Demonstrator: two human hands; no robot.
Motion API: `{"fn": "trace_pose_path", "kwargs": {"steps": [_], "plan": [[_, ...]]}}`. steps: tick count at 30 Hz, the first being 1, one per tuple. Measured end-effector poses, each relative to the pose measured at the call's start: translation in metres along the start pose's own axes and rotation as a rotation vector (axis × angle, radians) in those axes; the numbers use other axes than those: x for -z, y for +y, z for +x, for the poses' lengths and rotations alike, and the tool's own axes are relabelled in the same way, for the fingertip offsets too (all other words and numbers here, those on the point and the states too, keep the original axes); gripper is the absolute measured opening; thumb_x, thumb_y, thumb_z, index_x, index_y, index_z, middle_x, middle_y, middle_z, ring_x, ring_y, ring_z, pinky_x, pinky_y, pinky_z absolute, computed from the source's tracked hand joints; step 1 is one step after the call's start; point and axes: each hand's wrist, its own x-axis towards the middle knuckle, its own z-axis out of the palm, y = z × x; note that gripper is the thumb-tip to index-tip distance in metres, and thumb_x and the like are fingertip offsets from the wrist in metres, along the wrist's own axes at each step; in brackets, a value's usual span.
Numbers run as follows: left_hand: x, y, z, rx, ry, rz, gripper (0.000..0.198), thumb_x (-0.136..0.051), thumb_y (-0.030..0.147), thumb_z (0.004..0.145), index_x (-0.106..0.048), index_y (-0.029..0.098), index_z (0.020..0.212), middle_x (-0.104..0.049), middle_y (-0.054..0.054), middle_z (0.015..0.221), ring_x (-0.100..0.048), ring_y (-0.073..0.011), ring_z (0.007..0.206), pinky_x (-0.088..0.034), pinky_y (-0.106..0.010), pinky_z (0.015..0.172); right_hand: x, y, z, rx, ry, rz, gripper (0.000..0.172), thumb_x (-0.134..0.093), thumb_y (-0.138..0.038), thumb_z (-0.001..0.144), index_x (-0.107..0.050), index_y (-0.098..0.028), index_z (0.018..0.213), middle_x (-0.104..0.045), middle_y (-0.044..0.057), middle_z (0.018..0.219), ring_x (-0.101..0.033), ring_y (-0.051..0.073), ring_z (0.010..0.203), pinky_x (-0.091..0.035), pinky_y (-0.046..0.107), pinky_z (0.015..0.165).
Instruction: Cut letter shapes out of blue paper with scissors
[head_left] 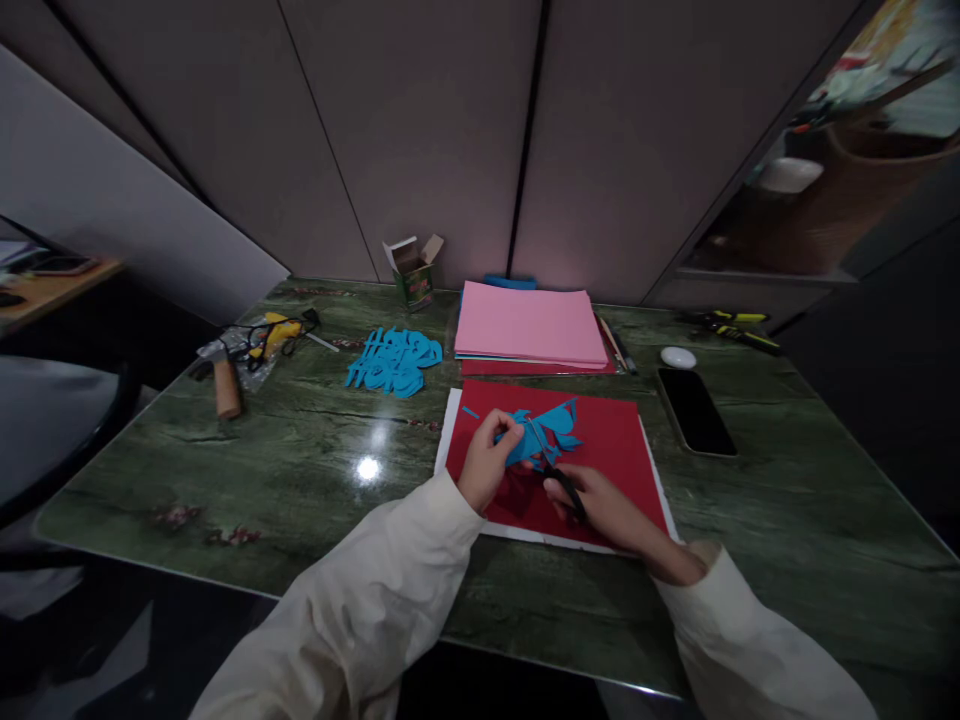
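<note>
My left hand pinches a piece of blue paper above a red sheet. In my right hand is a pair of scissors with black handles, their blades pointing up and left at the blue paper. Blue paper scraps lie on the red sheet just beyond the blades, and a thin blue strip lies near its upper left. Under the red sheet a white sheet shows at the edges. Cut-out blue paper letters sit in a pile to the left.
Behind the red sheet lies a stack of pink paper, with a small open box to its left. A phone, a white oval case and yellow-black pliers are at the right. A wooden-handled tool and a yellow glue gun lie far left.
</note>
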Motion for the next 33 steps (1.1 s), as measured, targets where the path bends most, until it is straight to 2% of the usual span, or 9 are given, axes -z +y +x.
{"fn": "trace_pose_path", "kwargs": {"steps": [33], "plan": [[0.0002, -0.0008, -0.0001, 0.023, 0.014, -0.008, 0.023, -0.055, 0.037, 0.072, -0.043, 0.018, 0.072, -0.044, 0.004, 0.067, -0.054, -0.0099, 0.054, -0.045, -0.020, 0.041, -0.0008, -0.0014, 0.0001, -0.009, 0.028, -0.048, 0.035, -0.045, -0.047, 0.079, -0.048, -0.016, 0.063, -0.048, -0.002, 0.051, -0.042, 0.010, 0.046, -0.029, 0.020, 0.045]]}}
